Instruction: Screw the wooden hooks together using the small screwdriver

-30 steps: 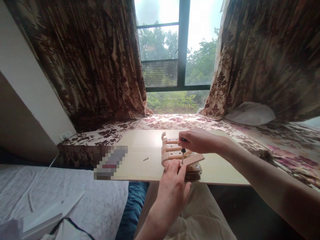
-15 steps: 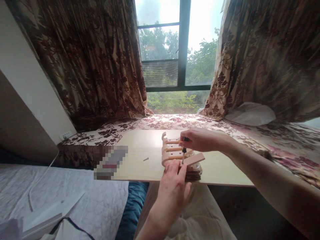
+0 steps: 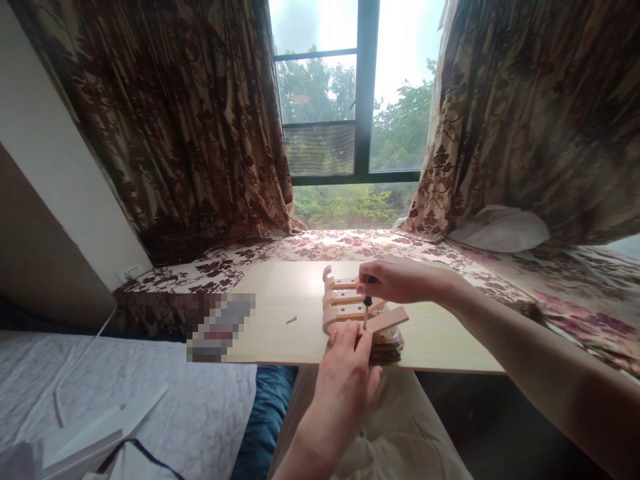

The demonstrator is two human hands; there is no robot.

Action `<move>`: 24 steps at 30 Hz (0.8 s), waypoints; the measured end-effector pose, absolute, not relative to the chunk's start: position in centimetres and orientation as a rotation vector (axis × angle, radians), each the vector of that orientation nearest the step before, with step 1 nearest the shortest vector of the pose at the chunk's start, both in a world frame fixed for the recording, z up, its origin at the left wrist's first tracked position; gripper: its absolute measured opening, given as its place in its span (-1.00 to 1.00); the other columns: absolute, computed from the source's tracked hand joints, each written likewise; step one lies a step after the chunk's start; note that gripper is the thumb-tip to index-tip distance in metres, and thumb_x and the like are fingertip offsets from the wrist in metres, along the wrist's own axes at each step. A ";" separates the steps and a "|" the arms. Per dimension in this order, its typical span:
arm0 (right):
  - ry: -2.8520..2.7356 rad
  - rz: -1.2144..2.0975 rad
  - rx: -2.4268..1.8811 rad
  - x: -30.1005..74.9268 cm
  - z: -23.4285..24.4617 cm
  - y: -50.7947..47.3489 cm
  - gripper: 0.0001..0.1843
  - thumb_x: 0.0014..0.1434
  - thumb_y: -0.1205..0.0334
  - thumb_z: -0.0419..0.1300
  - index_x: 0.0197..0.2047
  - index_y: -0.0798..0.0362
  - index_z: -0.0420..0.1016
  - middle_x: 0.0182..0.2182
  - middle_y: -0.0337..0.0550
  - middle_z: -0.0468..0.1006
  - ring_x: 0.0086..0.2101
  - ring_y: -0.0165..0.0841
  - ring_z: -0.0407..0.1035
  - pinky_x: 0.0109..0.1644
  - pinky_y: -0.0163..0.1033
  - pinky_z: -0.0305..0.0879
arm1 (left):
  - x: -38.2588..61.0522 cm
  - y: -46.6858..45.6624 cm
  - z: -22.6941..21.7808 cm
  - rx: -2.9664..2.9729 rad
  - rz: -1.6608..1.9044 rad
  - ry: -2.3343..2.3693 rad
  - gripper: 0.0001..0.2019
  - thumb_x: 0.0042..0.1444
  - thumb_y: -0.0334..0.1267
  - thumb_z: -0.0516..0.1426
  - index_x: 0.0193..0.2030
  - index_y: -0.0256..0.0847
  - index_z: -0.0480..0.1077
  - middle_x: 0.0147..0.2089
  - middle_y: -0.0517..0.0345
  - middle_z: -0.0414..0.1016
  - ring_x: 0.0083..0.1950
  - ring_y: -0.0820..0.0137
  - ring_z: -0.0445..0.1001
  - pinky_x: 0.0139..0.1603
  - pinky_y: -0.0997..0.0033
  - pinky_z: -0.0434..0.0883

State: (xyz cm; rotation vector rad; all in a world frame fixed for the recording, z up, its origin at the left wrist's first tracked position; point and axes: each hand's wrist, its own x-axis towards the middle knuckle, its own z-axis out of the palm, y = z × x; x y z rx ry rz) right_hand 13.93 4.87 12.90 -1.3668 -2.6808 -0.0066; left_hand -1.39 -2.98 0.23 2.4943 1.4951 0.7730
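My right hand (image 3: 393, 279) is closed around the dark handle of a screwdriver (image 3: 368, 301), which stands nearly upright. Its tip meets the near end of a light wooden hook rack (image 3: 345, 310), where a wooden slat (image 3: 390, 321) lies slanted. My left hand (image 3: 345, 373) grips that near end, fingers pressed on the wood beside the tip; the exact contact is partly hidden. Several curved hooks line the rack's left side. Beneath the rack is a brown stack (image 3: 387, 351) with clear plastic wrap. A small screw (image 3: 291, 320) lies to the left.
The pale wooden board (image 3: 280, 287) lies across the person's lap, its front edge close to my left wrist. A blurred-out object (image 3: 225, 327) is at its left end. Beyond are a floral-covered ledge (image 3: 345, 247), curtains and a window. A quilted bed (image 3: 200, 393) is at left.
Both hands, the screwdriver and the rack stay almost in place. The whole view has shifted very slightly.
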 end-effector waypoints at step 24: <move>-2.722 0.093 -1.258 14.3 13.0 4.9 -0.82 0.20 0.29 0.08 -0.28 0.10 0.52 -0.44 -0.18 0.52 -0.49 -0.48 0.23 -0.43 -0.36 -0.02 | -1.3 -3.1 0.3 2.490 0.783 1.490 -0.51 0.06 -0.40 0.12 0.18 -0.19 0.27 0.24 -0.03 0.24 0.27 0.13 0.21 0.34 0.05 0.20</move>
